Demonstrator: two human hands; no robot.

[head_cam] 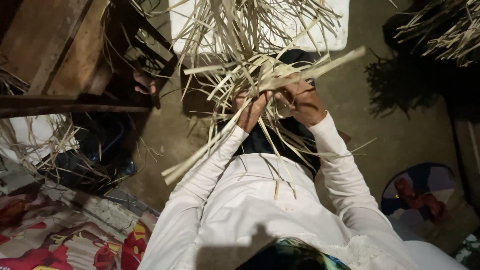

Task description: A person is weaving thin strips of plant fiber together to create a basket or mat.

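A loose tangle of pale dried leaf strips (pixel 250 45) fans out in front of me, its strands crossing in the middle. My left hand (pixel 251 111) is closed on several strips near the crossing. My right hand (pixel 300 100) grips strips right beside it, the two hands almost touching. One broad strip (pixel 200 156) runs down to the left past my left white sleeve. Another broad strip (pixel 330 61) sticks out to the upper right. Loose strands hang over my white top (pixel 260 200).
A white box (pixel 330 25) lies behind the strips on the earthen floor (pixel 400 135). Dark wooden furniture (pixel 60 55) stands at upper left, a foot (pixel 144 84) beside it. More dried strips (pixel 445 30) lie at upper right, patterned cloth (pixel 60 235) at lower left, a round mat (pixel 425 195) at right.
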